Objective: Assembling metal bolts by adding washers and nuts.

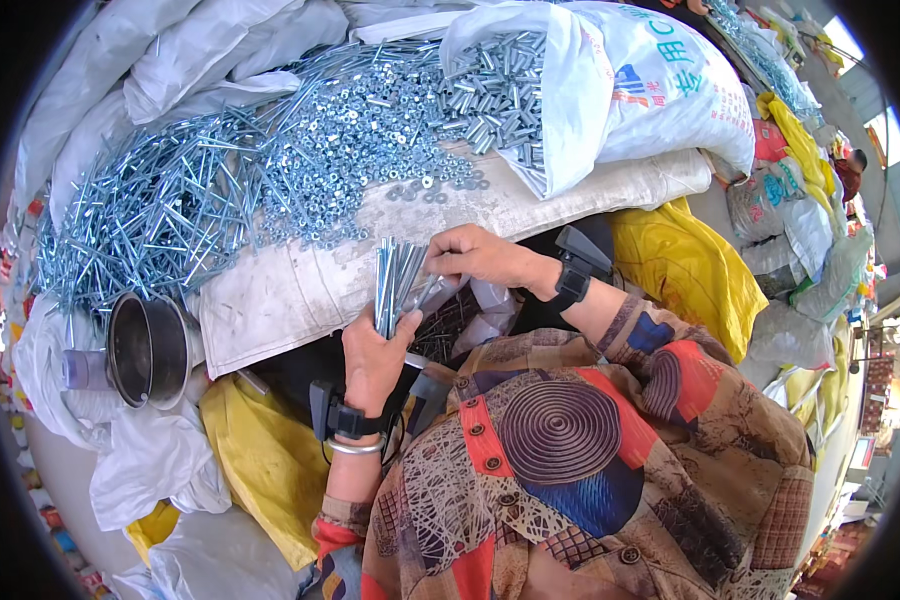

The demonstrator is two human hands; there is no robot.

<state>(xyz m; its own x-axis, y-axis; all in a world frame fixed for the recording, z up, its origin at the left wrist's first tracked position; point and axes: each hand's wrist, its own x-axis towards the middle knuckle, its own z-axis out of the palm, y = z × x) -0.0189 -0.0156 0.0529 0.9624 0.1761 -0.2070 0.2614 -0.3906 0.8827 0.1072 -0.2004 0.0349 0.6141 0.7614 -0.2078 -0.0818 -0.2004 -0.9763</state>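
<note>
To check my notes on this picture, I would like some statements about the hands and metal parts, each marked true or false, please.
1. The left hand holds a bunch of rods. True.
2. The right hand is far from this bunch. False: it is close beside it.
3. The nuts lie between the loose rods and the tubes. True.
4. The sack with the tubes is yellow. False: it is mostly white.
5. The bowl is left of the nuts. True.
</note>
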